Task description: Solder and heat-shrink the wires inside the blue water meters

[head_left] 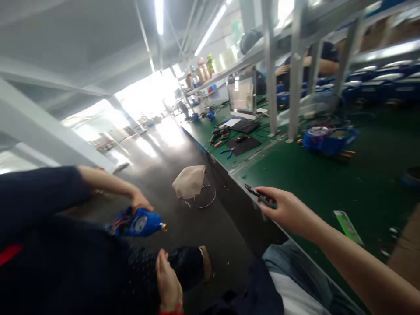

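My right hand (284,210), closed round a pair of cutting pliers (264,197) with red and dark handles, is over the front edge of the green workbench (278,166). The pliers' jaws point left, off the bench edge. Low in the middle is my left hand (169,282), a red band at its wrist, its fingers stretched out and nothing visible in it. At the left a co-worker's hand (141,202) grips a blue meter-like device (146,222) with a round dial and a brass fitting; my left hand is below and apart from it.
On the bench are a blue housing (328,139) with wires, a green-and-white packet (348,227), a black mouse pad (244,145), blue-handled pliers (228,152), a keyboard (244,125) and a monitor (242,94). Metal posts (295,87) rise from it. A cloth-covered stool (189,181) stands beside the bench.
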Demonstrator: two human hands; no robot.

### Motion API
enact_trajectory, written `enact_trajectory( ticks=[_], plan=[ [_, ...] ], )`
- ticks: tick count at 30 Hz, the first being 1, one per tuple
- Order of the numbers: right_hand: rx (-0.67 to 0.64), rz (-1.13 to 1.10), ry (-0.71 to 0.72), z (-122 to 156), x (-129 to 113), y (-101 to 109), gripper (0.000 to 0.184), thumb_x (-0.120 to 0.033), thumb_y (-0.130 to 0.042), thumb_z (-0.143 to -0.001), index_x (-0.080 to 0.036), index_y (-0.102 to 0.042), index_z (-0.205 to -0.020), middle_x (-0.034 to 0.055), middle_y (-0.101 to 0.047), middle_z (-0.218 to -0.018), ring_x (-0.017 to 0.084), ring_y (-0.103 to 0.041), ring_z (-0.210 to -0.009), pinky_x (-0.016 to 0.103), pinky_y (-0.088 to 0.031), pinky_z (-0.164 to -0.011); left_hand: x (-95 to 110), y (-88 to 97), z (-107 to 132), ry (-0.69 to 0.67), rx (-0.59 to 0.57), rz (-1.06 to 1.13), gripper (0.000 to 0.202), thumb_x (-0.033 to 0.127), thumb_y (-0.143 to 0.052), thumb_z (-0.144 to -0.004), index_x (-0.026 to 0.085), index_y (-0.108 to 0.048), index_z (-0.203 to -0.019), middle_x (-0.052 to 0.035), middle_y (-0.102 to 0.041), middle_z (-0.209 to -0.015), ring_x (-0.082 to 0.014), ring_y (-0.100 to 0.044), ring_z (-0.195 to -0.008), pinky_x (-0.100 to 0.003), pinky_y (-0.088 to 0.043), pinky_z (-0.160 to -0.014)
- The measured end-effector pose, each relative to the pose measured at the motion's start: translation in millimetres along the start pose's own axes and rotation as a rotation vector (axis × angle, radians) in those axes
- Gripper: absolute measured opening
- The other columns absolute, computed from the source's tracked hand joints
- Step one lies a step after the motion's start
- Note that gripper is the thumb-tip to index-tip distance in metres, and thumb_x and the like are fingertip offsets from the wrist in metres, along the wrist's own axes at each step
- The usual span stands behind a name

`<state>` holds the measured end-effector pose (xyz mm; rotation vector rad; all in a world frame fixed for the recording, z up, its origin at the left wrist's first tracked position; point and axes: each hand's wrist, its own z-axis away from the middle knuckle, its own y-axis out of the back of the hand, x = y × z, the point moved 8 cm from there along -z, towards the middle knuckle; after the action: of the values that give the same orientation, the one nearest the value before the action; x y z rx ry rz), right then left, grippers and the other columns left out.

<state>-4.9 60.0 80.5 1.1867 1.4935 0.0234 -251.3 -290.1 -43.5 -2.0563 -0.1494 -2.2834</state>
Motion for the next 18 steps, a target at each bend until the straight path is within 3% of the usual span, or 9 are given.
enact_trajectory(
  ticks=[3, 4, 6, 8, 10, 14, 15, 18],
  plan=[
    [0.085, -0.136, -0.099, 3, 13, 18, 0.037, -0.021, -0.052, -0.077, -0.015, -0.066, -0.111, 0.0053, -0.071, -0.099, 0.018, -0.065, -0.085, 0.027, -0.049, -0.079, -78, -39.9, 32, 0.233, -0.239, -0.108, 0.015, 0.028, -0.043, -0.084, 0.023, -0.052, -0.094, -0.0106, -0.05, -0.133, -0.0282, -0.041, -0.133, -0.041, -0.037, -0.109],
    [0.134, -0.176, -0.119, 7, 19, 27, 0.035, -0.021, -0.051, -0.078, -0.016, -0.065, -0.109, 0.005, -0.071, -0.098, 0.017, -0.065, -0.085, 0.027, -0.049, -0.079, -94, -61.7, 43, 0.258, -0.352, -0.156, 0.013, 0.027, -0.047, -0.081, 0.024, -0.054, -0.092, -0.0104, -0.055, -0.127, -0.0285, -0.05, -0.126, -0.04, -0.043, -0.104],
    [0.286, -0.212, -0.147, 19, 32, 51, 0.033, -0.019, -0.05, -0.08, -0.017, -0.063, -0.11, 0.0051, -0.07, -0.1, 0.017, -0.064, -0.088, 0.027, -0.048, -0.082, -104, -114.1, 66, 0.209, -0.579, -0.21, 0.016, 0.027, -0.056, -0.078, 0.024, -0.057, -0.093, -0.0099, -0.058, -0.12, -0.0271, -0.059, -0.114, -0.037, -0.049, -0.098],
    [0.472, -0.179, -0.188, 41, 51, 76, 0.034, -0.019, -0.05, -0.082, -0.017, -0.059, -0.115, 0.0066, -0.068, -0.106, 0.018, -0.063, -0.095, 0.031, -0.046, -0.088, -90, -173.3, 92, 0.095, -0.799, -0.22, 0.024, 0.03, -0.062, -0.078, 0.023, -0.058, -0.101, -0.0092, -0.059, -0.118, -0.0242, -0.062, -0.108, -0.035, -0.049, -0.098],
    [0.633, -0.14, -0.263, 71, 75, 94, 0.039, -0.02, -0.05, -0.083, -0.017, -0.053, -0.122, 0.0085, -0.066, -0.11, 0.019, -0.062, -0.099, 0.035, -0.046, -0.092, -61, -233.0, 121, -0.027, -0.978, -0.203, 0.03, 0.033, -0.062, -0.081, 0.022, -0.057, -0.109, -0.008, -0.059, -0.118, -0.0214, -0.062, -0.105, -0.033, -0.048, -0.097],
    [0.818, -0.076, -0.42, 130, 124, 102, 0.051, -0.028, -0.052, -0.085, -0.017, -0.041, -0.133, 0.0115, -0.065, -0.11, 0.023, -0.063, -0.101, 0.043, -0.046, -0.094, 4, -361.6, 185, -0.379, -1.33, -0.206, 0.034, 0.033, -0.057, -0.087, 0.02, -0.052, -0.118, -0.0096, -0.061, -0.114, -0.021, -0.062, -0.104, -0.033, -0.047, -0.095],
    [0.85, -0.048, -0.447, 142, 133, 100, 0.051, -0.03, -0.051, -0.086, -0.017, -0.041, -0.134, 0.0118, -0.065, -0.11, 0.024, -0.063, -0.102, 0.044, -0.046, -0.094, 16, -396.3, 199, -0.512, -1.382, -0.262, 0.037, 0.034, -0.054, -0.089, 0.019, -0.05, -0.122, -0.0106, -0.062, -0.112, -0.022, -0.061, -0.105, -0.035, -0.046, -0.095],
    [0.882, 0.041, -0.462, 166, 152, 91, 0.05, -0.03, -0.049, -0.088, -0.018, -0.04, -0.135, 0.0121, -0.064, -0.115, 0.024, -0.061, -0.107, 0.044, -0.046, -0.096, 40, -505.1, 226, -0.638, -1.421, -0.281, 0.036, 0.028, -0.059, -0.087, 0.014, -0.054, -0.12, -0.0152, -0.057, -0.124, -0.0255, -0.056, -0.111, -0.038, -0.042, -0.101]
  ],
)
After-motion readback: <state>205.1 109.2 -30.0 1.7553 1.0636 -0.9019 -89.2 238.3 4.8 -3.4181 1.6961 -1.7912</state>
